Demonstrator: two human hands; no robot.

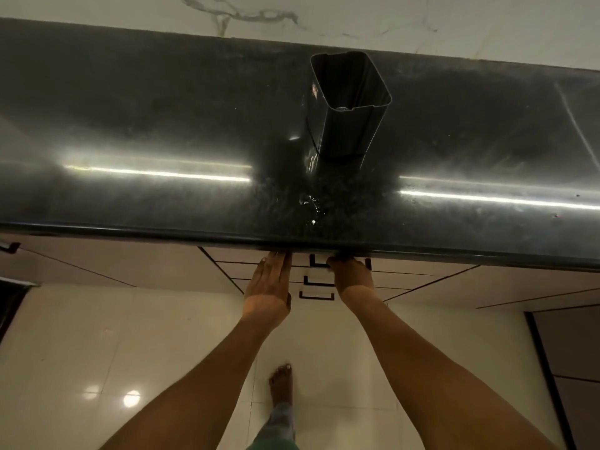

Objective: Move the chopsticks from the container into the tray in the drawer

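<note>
A tall black square container [347,125] stands upright on the dark countertop [146,125], and I see no chopsticks inside its open mouth. Neither chopsticks nor a tray are in view. Just under the counter's front edge, the top drawer [233,255] looks closed. My left hand [269,284] lies flat against the drawer front with its fingers straight and holds nothing. My right hand [352,277] is curled over the top drawer's black handle [313,261]; its fingertips are partly hidden under the counter edge.
Two more drawers with black handles [316,295] sit below the top one. A few water drops [311,203] lie on the counter near its front edge. My bare foot [281,384] stands on the glossy tiled floor [97,352]. A dark cabinet [571,352] is at the right.
</note>
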